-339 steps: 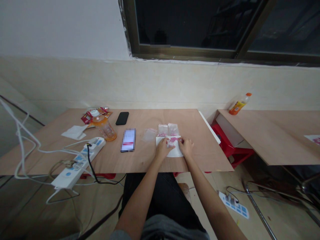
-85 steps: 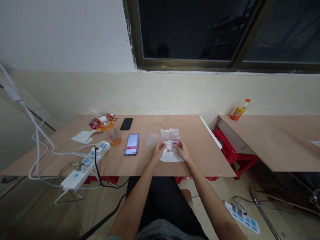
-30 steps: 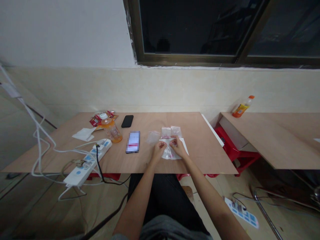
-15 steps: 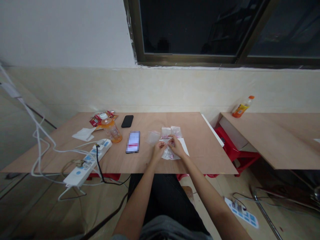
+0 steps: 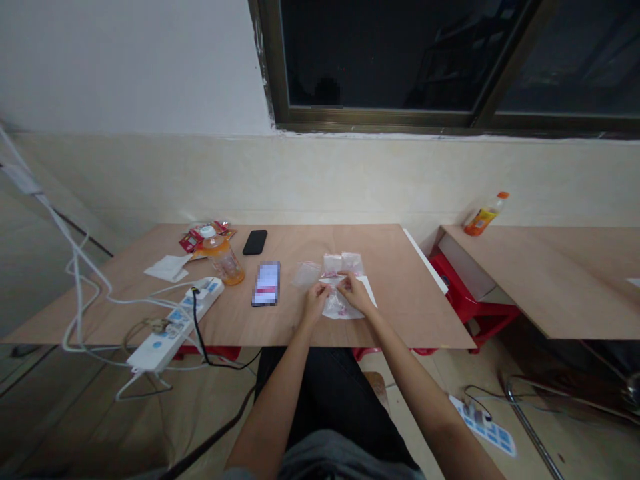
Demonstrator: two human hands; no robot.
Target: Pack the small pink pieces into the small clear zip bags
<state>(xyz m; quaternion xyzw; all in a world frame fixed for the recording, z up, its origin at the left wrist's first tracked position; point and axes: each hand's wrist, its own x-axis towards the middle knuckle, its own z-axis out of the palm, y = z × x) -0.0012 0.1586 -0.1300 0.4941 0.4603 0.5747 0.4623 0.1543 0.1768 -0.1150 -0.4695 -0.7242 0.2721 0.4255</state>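
Observation:
A small clear plastic zip bag with pink marking [image 5: 337, 306] lies at the table's middle, and my left hand [image 5: 316, 301] and my right hand [image 5: 356, 294] both pinch its upper edge. Under its right side shows a white paper sheet [image 5: 367, 290]. Just beyond my fingers stand two similar clear bags [image 5: 332, 264] [image 5: 352, 263], side by side. A third clear bag [image 5: 306, 273] lies further left, untouched. All of this rests on a plywood table [image 5: 400, 313].
To the left lie a phone with a blurred screen [image 5: 266, 284], a black phone [image 5: 255, 242], an orange-filled plastic cup [image 5: 227, 263], red snack packets [image 5: 196, 240], a tissue [image 5: 167, 267] and a white power strip [image 5: 175, 325] with cables. A second table [image 5: 540, 280] stands right, beyond a red stool [image 5: 473, 300].
My right hand has shifted slightly right, away from my left, and the fingertips have moved a little apart along the bag's upper edge.

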